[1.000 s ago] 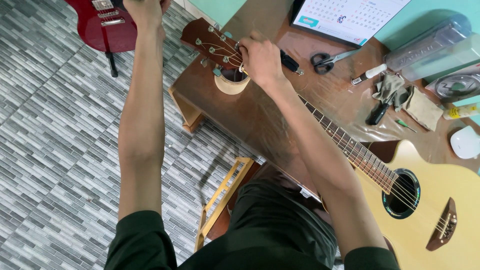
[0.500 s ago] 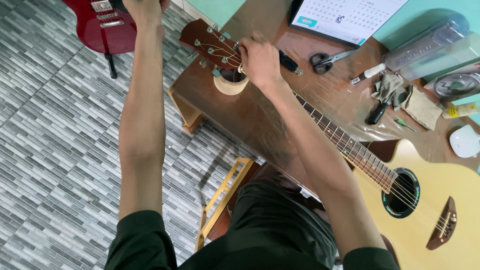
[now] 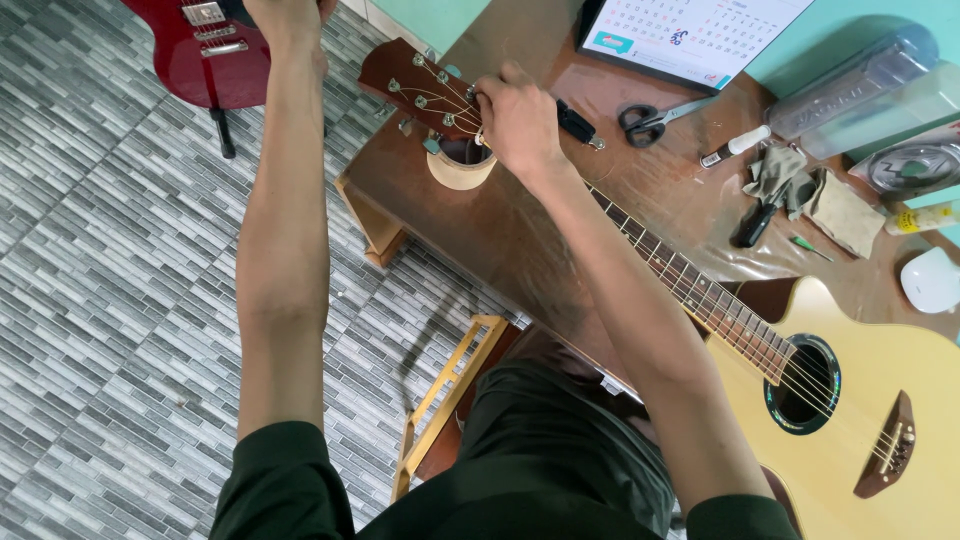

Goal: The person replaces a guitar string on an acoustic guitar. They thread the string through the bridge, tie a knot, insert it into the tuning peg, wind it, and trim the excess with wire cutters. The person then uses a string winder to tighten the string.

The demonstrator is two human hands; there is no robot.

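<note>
Acoustic guitar (image 3: pixel 880 400) lies across the brown bench (image 3: pixel 500 220), neck running up-left, headstock (image 3: pixel 420 88) resting over a roll of tape (image 3: pixel 462 165). Right hand (image 3: pixel 515 120) curled closed at the headstock, fingers pinched at the tuning pegs. Left hand (image 3: pixel 285 15) stretched up to frame top, mostly cut off, grip cannot tell; red electric guitar (image 3: pixel 205 50) beside it on the tiled floor. Scissors (image 3: pixel 650 118), cloth (image 3: pixel 790 185), calendar (image 3: pixel 700 35) further along the bench.

Floor (image 3: pixel 110 250): grey elongated tiles laid in a staggered mosaic pattern, evenly lit. A brown wooden table (image 3: pixel 500 230) stands against a turquoise wall (image 3: pixel 435 15). A light wooden frame (image 3: pixel 440 400) sits on the floor beside the table.
</note>
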